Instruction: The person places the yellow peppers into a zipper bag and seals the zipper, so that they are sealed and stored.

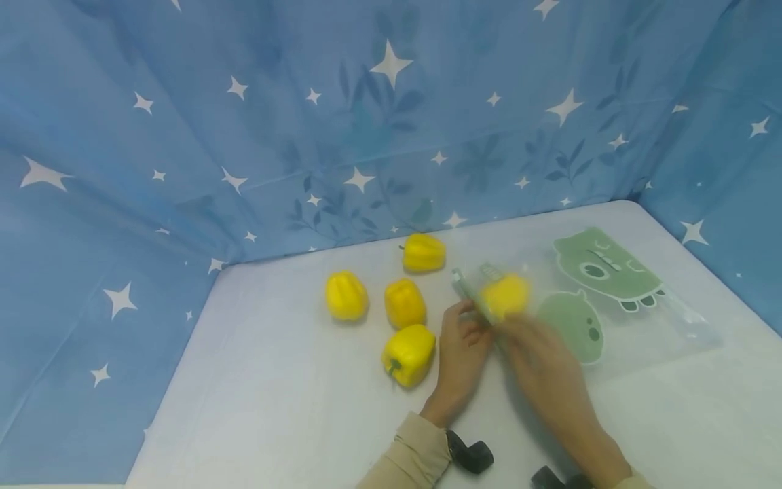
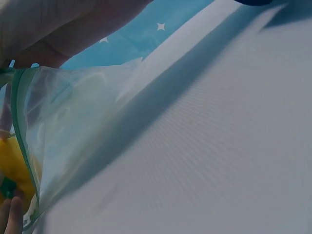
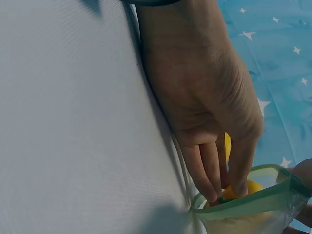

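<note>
A clear zip bag (image 1: 635, 339) with green animal prints lies at the right of the table, its green-edged mouth (image 3: 243, 204) held apart. My left hand (image 1: 459, 353) grips the bag's rim at the mouth. A yellow bell pepper (image 1: 506, 296) is just inside the mouth, its green stem toward me. With thumb and fingertips my right hand (image 3: 204, 107) reaches into the mouth and holds this pepper by its stem end. In the head view the right hand (image 1: 546, 373) is blurred. Part of the pepper (image 2: 17, 163) also shows behind the rim in the left wrist view.
Left of the bag lie several more yellow bell peppers, the nearest (image 1: 411, 354) beside my left hand and the farthest (image 1: 423, 252) toward the back. A white cloth (image 1: 269, 407) covers the table. Blue star-printed curtains (image 1: 275, 136) stand behind and at both sides.
</note>
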`<move>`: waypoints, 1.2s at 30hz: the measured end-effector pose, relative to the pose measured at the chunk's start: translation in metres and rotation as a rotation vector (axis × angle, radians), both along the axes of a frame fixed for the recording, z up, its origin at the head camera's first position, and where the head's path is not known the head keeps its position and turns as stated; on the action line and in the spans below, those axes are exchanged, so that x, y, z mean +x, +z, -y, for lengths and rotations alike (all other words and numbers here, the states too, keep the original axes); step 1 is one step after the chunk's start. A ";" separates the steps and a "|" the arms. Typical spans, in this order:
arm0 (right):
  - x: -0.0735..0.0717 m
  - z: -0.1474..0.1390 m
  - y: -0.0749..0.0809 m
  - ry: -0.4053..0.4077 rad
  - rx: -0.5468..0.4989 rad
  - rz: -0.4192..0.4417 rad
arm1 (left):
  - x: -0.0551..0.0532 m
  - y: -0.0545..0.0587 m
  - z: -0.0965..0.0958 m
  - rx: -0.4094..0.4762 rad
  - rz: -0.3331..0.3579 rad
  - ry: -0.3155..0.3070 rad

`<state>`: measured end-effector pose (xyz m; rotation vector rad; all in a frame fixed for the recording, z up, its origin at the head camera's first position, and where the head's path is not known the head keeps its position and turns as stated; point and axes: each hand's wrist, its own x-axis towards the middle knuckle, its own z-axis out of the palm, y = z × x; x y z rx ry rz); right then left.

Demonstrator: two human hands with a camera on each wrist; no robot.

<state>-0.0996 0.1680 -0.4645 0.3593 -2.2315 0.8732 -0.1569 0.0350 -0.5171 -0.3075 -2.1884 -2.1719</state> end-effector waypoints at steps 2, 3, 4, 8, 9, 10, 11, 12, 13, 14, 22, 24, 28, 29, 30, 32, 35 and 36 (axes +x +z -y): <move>-0.001 0.000 0.001 0.007 -0.002 -0.006 | -0.001 0.000 0.000 0.007 0.005 -0.030; -0.001 0.000 0.001 0.010 -0.005 -0.004 | -0.001 0.000 0.000 0.011 0.005 -0.045; -0.001 -0.001 0.001 0.014 -0.007 -0.003 | -0.001 -0.001 0.000 0.018 0.006 -0.062; 0.000 -0.002 0.003 0.034 -0.021 0.012 | -0.001 -0.001 -0.001 0.016 -0.034 -0.135; 0.001 -0.002 0.003 0.039 -0.024 0.019 | -0.001 -0.001 -0.002 0.005 -0.054 -0.150; 0.001 -0.002 0.004 0.044 -0.025 0.014 | -0.001 -0.001 -0.003 -0.003 -0.074 -0.165; 0.001 -0.002 0.004 0.048 -0.026 0.010 | 0.000 -0.001 -0.003 -0.017 -0.098 -0.174; 0.001 -0.003 0.003 0.049 -0.027 0.004 | 0.000 0.000 -0.004 -0.047 -0.124 -0.172; 0.001 -0.003 0.003 0.052 -0.025 -0.002 | 0.000 0.000 -0.004 -0.069 -0.143 -0.169; 0.001 -0.003 0.003 0.051 -0.020 -0.006 | 0.000 0.000 -0.004 -0.086 -0.156 -0.164; -0.002 -0.005 0.000 0.024 -0.024 0.041 | 0.000 0.007 -0.003 -0.134 -0.158 -0.113; -0.002 -0.005 -0.001 0.024 -0.044 0.046 | 0.003 0.011 -0.002 -0.138 -0.143 -0.103; -0.004 -0.007 -0.002 0.021 -0.059 0.035 | 0.013 0.024 0.000 -0.166 -0.126 -0.100; -0.004 -0.007 -0.003 0.019 -0.061 0.034 | 0.016 0.027 0.001 -0.173 -0.130 -0.103; -0.004 -0.007 -0.003 0.016 -0.060 0.029 | 0.019 0.031 0.002 -0.183 -0.135 -0.106; -0.003 -0.008 -0.003 0.008 -0.056 0.025 | 0.025 0.037 0.004 -0.210 -0.153 -0.106; -0.001 -0.007 0.001 0.010 -0.058 0.021 | 0.035 0.047 0.009 -0.274 -0.180 -0.091; -0.001 -0.006 0.002 0.012 -0.061 0.025 | 0.038 0.050 0.011 -0.299 -0.183 -0.086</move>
